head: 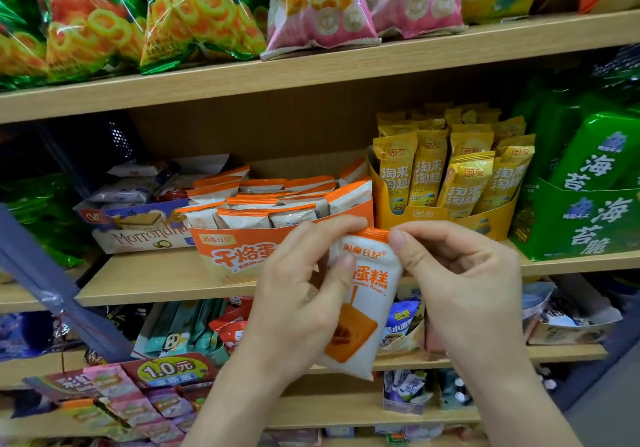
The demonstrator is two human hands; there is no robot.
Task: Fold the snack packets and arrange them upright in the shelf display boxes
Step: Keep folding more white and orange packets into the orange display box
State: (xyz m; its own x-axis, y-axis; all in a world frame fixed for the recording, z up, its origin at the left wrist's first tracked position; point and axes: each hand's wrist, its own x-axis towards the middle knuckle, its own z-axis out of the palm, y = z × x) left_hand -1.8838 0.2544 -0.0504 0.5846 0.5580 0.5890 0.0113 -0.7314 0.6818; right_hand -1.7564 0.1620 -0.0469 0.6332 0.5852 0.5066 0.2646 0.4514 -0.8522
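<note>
Head view: a wooden shelf (156, 284) of snack boxes is seen close up. The packet (363, 311) is held upright before the orange box (235, 256). Its top seam is pinched by the left hand (301, 294) and right hand (460, 273), fingers curled. The box front is partly hidden by the hands, the upper bags (207, 13) are cut off, and the lower goods (166, 377) are blurred.

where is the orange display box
Head view: the orange display box sits centre on the middle shelf, between the wafer box and the yellow display box.
</note>
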